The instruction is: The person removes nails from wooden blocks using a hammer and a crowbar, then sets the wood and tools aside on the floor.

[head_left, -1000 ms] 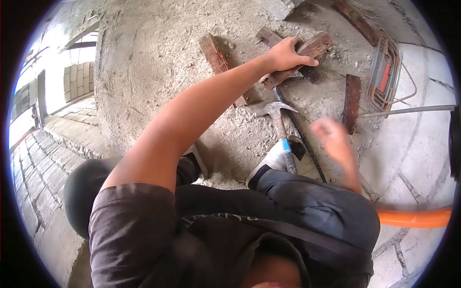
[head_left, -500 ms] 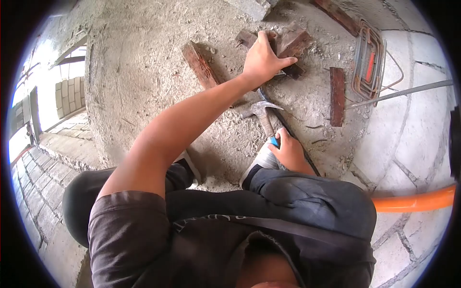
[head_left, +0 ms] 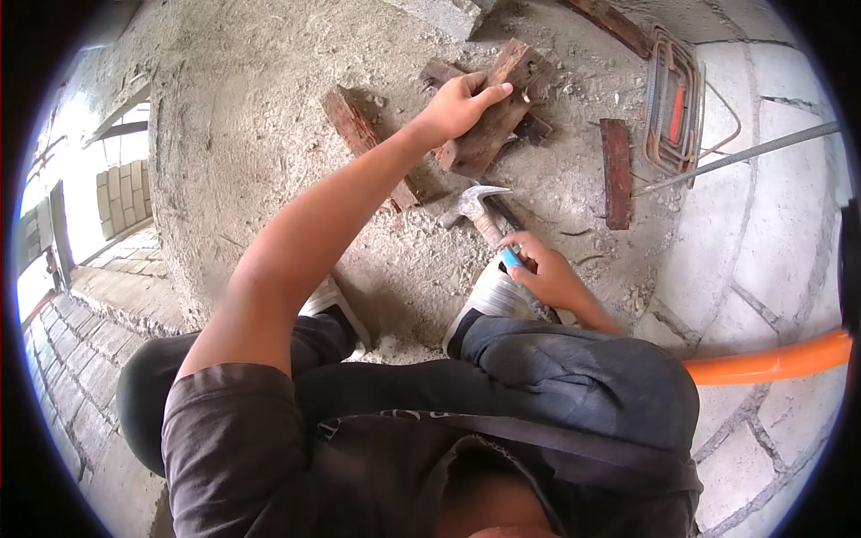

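My left hand (head_left: 459, 109) is wrapped over the left side of a thick brown wood block (head_left: 491, 134), which is tilted above other wood scraps. Beneath it, a darker wood piece (head_left: 536, 130) partly shows. In my right hand (head_left: 543, 269) is the hammer (head_left: 484, 213), gripped by its handle near a blue band, its metal claw head lying toward the block. A dark bar runs beside the hammer on the ground. Left of the block, a long reddish wood piece (head_left: 360, 134) lies beneath my left forearm.
A narrow wood strip (head_left: 616, 175) lies to the right, near bent rebar stirrups (head_left: 673, 103) and a long steel rod (head_left: 744, 159). An orange pipe (head_left: 771, 359) crosses at the right. A concrete block (head_left: 448, 13) and another timber (head_left: 610, 25) are at the top.
My left hand has lifted and turned the wood block, bringing it nearer to me. My right hand has shifted slightly on the hammer. The whole view has moved a little.
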The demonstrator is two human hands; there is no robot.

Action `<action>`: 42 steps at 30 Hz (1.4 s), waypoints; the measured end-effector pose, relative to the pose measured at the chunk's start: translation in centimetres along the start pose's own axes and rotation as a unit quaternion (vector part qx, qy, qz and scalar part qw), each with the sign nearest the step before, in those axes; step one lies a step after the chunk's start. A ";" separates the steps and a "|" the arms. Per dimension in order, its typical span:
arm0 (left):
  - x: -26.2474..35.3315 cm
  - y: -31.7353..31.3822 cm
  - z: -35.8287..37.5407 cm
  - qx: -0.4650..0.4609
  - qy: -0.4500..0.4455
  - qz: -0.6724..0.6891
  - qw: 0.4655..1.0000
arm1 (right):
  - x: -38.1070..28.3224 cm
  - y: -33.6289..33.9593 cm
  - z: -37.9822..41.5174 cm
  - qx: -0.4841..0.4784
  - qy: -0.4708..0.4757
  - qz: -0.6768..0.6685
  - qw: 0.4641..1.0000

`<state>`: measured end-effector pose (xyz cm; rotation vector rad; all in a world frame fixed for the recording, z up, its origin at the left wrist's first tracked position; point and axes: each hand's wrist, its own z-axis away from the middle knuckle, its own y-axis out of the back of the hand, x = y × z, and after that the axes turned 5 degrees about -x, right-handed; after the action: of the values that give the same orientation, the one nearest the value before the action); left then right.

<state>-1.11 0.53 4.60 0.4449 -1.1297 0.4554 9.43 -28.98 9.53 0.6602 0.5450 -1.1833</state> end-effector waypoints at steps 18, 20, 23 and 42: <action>-2.9 -1.8 -0.1 0.246 -0.126 -0.274 0.921 | 8.3 -5.2 -2.3 0.026 0.008 -0.456 0.889; -2.7 -1.7 0.1 0.247 -0.122 -0.270 0.922 | 7.6 -5.7 -2.6 0.054 0.181 -0.335 0.923; -3.0 -1.7 0.8 0.240 -0.127 -0.220 0.937 | 4.4 -4.9 -1.7 0.080 0.300 -0.128 0.942; -5.4 -3.0 2.9 0.199 -0.101 -0.417 0.881 | -19.2 12.9 -7.1 0.134 0.357 -0.241 0.892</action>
<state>-3.49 -4.21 0.30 1.2978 -0.9279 -0.1375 15.82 -8.34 20.32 1.2678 1.2326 -1.4815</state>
